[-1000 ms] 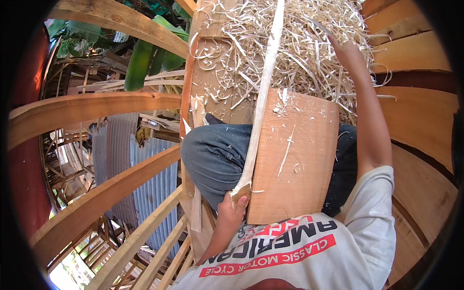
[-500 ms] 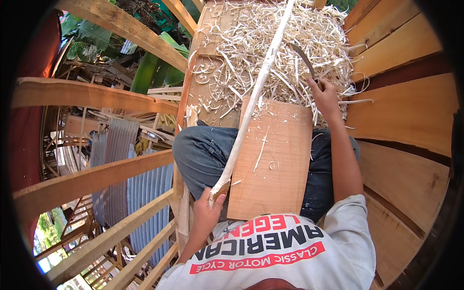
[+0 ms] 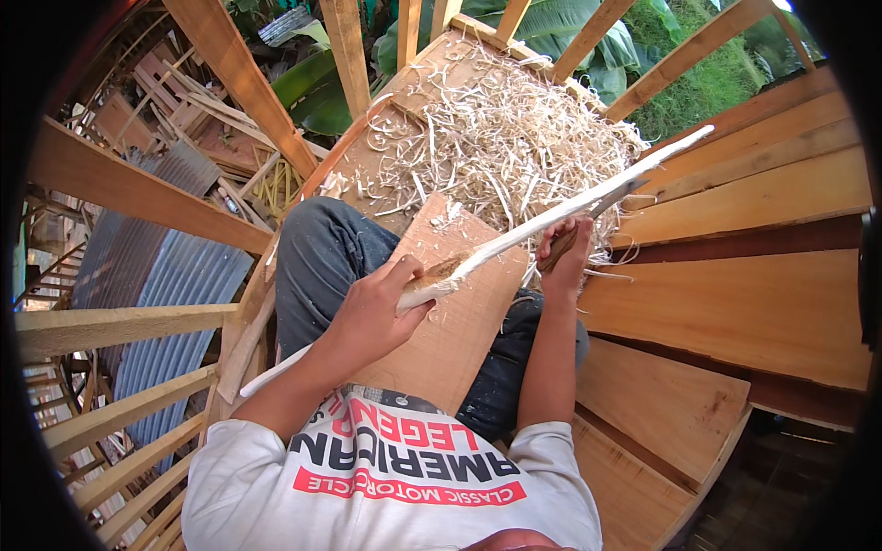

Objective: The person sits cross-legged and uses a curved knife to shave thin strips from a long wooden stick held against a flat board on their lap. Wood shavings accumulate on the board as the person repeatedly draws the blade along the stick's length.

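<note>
A long, pale peeled stick slants from beside my left thigh up to the far right. My left hand is closed around it, above the board on my lap. A brown piece shows at the stick by my thumb; whether it is a pad or bark, I cannot tell. The wooden handle of a knife is in my closed right hand. Its grey curved blade lies along the near side of the stick, close to or touching it. A flat wooden board rests across my lap, with small shavings on it.
Curly wood shavings are heaped on the plank floor ahead of me. Wooden rails run along the left, with corrugated metal sheets beyond. Wide plank boards line the right side.
My view has turned to the right. The stick now tilts farther right, with my left hand higher along it. My right hand has brought the knife from above the shavings to the stick.
</note>
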The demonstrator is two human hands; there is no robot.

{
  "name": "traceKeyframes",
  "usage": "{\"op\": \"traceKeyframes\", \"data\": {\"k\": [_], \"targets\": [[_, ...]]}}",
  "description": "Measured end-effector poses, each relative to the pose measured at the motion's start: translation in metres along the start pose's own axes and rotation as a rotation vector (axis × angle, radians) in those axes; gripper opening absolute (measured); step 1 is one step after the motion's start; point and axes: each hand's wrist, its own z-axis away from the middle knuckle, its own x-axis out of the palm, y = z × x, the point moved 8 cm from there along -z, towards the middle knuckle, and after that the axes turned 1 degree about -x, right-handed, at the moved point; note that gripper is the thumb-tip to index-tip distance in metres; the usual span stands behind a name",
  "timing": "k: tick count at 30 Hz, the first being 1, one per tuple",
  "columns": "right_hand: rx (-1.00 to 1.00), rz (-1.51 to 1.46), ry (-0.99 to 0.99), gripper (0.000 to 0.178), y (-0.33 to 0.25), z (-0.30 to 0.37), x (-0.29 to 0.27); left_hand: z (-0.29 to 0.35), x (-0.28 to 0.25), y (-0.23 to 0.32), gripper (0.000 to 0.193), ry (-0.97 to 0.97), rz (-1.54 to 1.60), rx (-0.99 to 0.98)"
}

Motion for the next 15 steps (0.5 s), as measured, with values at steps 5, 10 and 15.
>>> {"op": "traceKeyframes", "data": {"k": [5, 10, 15], "targets": [[-0.09, -0.016, -0.017, 0.027, -0.016, 0.001, 0.002, 0.0, 0.027, 0.008, 0.046, 0.043, -0.061, 0.111], [-0.069, -0.051, -0.016, 0.02, -0.023, 0.005, 0.008, 0.004, 0.024, -0.002, 0.051, -0.005, -0.127, -0.057], [-0.097, -0.076, -0.026, 0.021, -0.029, 0.003, -0.003, 0.017, 0.014, -0.019, 0.043, -0.156, -0.274, -0.211]]}}
